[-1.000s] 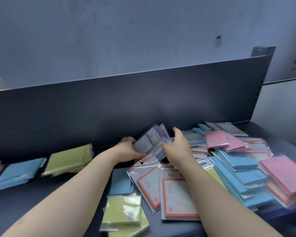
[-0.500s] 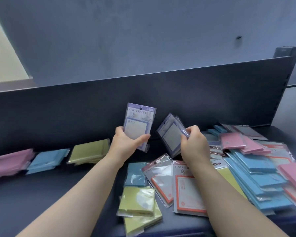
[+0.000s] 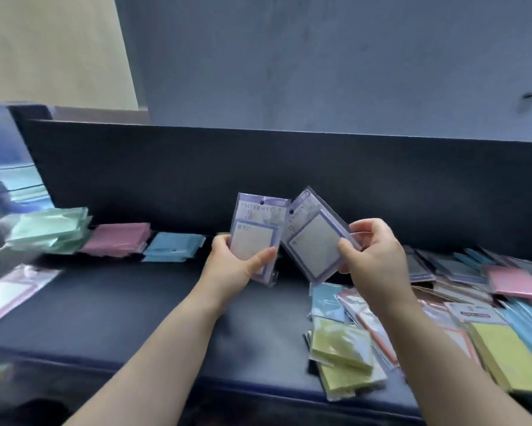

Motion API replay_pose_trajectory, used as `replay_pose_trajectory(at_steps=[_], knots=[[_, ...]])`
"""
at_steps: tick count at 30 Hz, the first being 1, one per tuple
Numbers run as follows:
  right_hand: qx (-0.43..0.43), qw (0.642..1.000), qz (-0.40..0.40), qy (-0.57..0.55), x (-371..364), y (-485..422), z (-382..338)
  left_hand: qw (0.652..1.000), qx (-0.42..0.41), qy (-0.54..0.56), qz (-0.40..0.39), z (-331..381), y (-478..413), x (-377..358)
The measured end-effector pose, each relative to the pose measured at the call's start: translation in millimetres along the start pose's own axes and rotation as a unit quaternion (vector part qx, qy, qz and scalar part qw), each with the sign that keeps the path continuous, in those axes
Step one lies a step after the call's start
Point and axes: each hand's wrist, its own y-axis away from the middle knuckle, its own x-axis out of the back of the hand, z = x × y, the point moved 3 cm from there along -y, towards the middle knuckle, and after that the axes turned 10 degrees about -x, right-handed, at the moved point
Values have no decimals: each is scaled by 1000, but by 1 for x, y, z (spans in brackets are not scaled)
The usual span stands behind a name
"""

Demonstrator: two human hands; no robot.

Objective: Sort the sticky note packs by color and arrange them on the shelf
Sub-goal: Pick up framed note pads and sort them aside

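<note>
So, I've got purple pack point(image 3: 256, 241) in left hand point(image 3: 238, 267), thumb across face, fingers curled behind. Second purple pack point(image 3: 313, 241) is tilted, right hand point(image 3: 378, 261) pinching its right edge. Both held above middle of shelf point(image 3: 129, 305).

I reckon light, thin, bit flexy, glossy sleeve slippery. Grip side edges, not the hang-hole flap.

Look: white note panel, lilac border, printed header.

Green pile point(image 3: 51, 230), pink pile point(image 3: 117, 239), blue pile point(image 3: 174, 247) along shelf back edge, left.

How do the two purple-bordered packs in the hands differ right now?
The left-hand pack stands nearly upright; the right-hand pack tilts, its top leaning toward the other. The left hand grips its pack low, thumb across the front; the right hand pinches its pack's right edge. Both are purple-bordered and clear-wrapped.
</note>
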Motion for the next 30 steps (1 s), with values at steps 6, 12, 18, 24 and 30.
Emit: replay_pose_trajectory(at_steps=[6,12,18,24,30], knots=[[-64,986,-132,-73,-93,47,-28,991,4,-131,8,-26,20,104],[-122,965,-220,-76,-182,96,-53,958,12,-286,25,-52,36,204],[-159,956,-227,-101,-256,136,-65,949,23,-312,43,-75,41,283],[-144,954,-262,-27,-317,166,-75,964,41,-258,37,-88,38,327],[-57,929,-271,246,-332,173,-77,941,69,-330,-14,-86,30,328]])
